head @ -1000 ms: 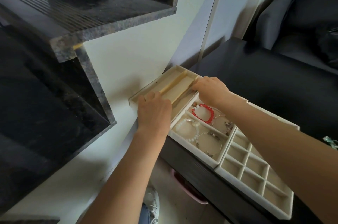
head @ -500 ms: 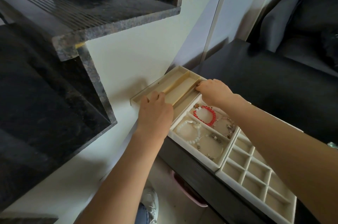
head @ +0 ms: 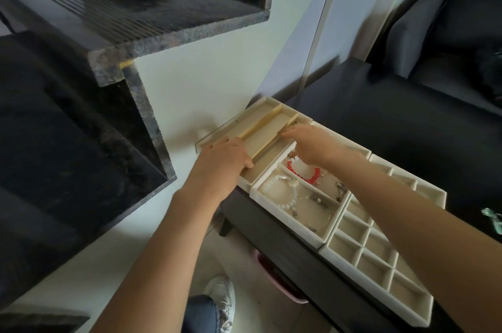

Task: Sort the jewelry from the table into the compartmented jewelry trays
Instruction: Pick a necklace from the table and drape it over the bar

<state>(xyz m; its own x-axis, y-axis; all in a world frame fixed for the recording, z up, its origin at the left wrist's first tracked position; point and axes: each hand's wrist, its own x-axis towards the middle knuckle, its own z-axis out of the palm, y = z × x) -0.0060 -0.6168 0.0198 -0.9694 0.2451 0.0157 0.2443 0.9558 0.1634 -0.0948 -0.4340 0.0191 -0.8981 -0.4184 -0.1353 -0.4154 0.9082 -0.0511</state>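
Note:
Three cream jewelry trays sit side by side on a dark table (head: 380, 120). The long-slot tray (head: 255, 118) is farthest left. My left hand (head: 221, 160) lies on its near end, with fingers curled over the edge and thumb along a divider. My right hand (head: 315, 144) reaches into its rightmost slot with fingertips bunched together; whatever they pinch is hidden. The middle tray (head: 274, 206) holds a red bead bracelet (head: 305, 175), a white bead bracelet (head: 288, 197) and a thin wire bangle (head: 312, 213). The grid tray (head: 375, 292) has bare small cells.
Dark stone stair steps (head: 114, 42) overhang at the left, close to the long tray. A white wall runs behind the trays. A dark sofa (head: 448, 34) stands at the back right. A pale green item (head: 493, 220) lies at the table's right edge. My shoe (head: 221, 297) is on the floor.
My right fingertips have slid a little further left along the long tray's right slot. My left hand stays on the tray's near end. The view shifted slightly.

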